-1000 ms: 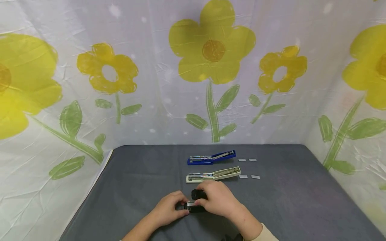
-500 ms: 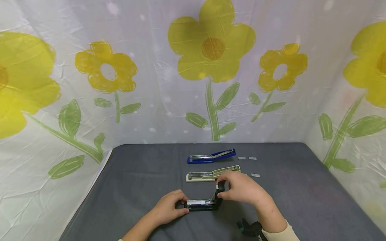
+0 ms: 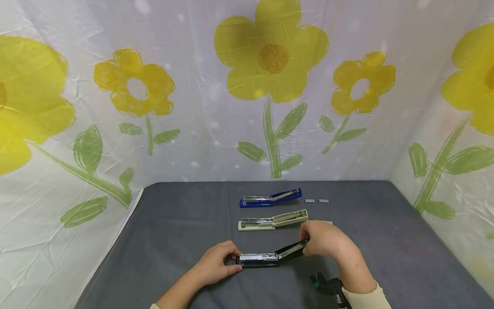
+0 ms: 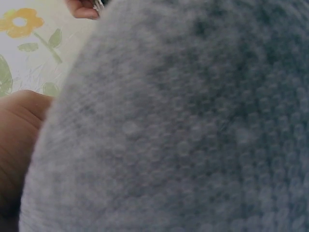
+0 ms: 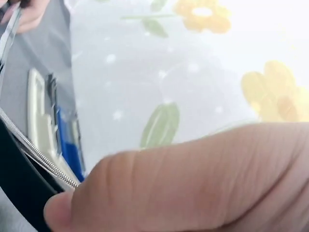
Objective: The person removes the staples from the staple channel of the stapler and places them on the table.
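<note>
A black stapler (image 3: 258, 260) lies folded wide open on the grey cloth, its metal staple channel facing up. My left hand (image 3: 218, 262) pinches the base's left end between thumb and fingers. On the right, my right hand (image 3: 328, 239) grips the far end of the raised cover (image 3: 291, 250), which slants up. In the right wrist view, thumb and finger hold the black cover (image 5: 19, 174), with a coiled spring showing along it. Blurred grey fabric (image 4: 169, 121) blocks most of the left wrist view.
Behind it, a cream stapler (image 3: 256, 224) and a blue stapler (image 3: 256, 201) lie unfolded in parallel. Small staple strips (image 3: 309, 201) sit right of the blue one; those beside the cream one are partly hidden by the right hand. A flowered curtain (image 3: 200, 128) encloses the table.
My right hand has swung the black stapler's cover up, over and down to the right, exposing the channel. The left hand has kept its hold on the base.
</note>
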A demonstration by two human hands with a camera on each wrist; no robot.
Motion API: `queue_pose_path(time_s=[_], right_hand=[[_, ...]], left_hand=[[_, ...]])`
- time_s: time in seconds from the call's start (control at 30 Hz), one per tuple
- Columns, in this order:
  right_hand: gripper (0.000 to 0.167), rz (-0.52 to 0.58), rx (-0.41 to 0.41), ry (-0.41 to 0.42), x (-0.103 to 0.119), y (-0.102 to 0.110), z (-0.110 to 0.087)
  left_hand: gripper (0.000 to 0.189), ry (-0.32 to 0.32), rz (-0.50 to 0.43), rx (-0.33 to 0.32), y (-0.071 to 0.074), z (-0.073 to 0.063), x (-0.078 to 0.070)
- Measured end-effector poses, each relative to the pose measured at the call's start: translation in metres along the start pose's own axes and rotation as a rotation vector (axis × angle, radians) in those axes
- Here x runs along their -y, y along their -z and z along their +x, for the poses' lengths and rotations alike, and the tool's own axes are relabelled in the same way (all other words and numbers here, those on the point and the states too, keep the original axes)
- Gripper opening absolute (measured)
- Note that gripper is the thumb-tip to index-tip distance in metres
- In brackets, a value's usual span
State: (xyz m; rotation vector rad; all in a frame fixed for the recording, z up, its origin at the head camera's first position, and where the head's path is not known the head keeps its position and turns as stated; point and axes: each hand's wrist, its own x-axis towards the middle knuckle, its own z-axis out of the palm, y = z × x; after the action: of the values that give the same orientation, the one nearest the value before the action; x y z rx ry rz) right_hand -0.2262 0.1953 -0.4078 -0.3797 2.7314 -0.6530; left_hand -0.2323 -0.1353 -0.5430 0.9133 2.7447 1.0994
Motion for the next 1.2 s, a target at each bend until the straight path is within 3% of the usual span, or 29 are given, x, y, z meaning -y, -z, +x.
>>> queue_pose_path(time_s=[0.3, 0.6, 0.77, 0.93, 1.07, 1.2], right_hand=[[0.031, -0.068, 0.031, -0.110, -0.011, -0.012, 0.006], [0.031, -0.080, 0.021, -0.122, -0.007, -0.012, 0.006], [0.021, -0.040, 0.024, -0.113, -0.005, -0.009, 0.007], [0.024, 0.038, -0.049, -0.033, -0.004, -0.009, 0.009], [0.023, 0.068, -0.114, 0.119, -0.002, -0.020, 0.009], [0.014, 0.028, -0.152, 0.252, 0.006, -0.036, 0.010]], left_hand=[[0.021, 0.007, -0.017, 0.007, 0.000, 0.000, -0.003], [0.021, 0.019, -0.019, -0.002, 0.001, -0.001, -0.003], [0.021, 0.013, -0.025, -0.008, 0.001, -0.001, -0.004], [0.020, 0.004, -0.020, -0.010, 0.000, -0.001, -0.002], [0.020, -0.003, -0.024, -0.005, -0.001, -0.001, -0.001], [0.021, -0.007, -0.016, -0.015, 0.000, -0.002, 0.000]])
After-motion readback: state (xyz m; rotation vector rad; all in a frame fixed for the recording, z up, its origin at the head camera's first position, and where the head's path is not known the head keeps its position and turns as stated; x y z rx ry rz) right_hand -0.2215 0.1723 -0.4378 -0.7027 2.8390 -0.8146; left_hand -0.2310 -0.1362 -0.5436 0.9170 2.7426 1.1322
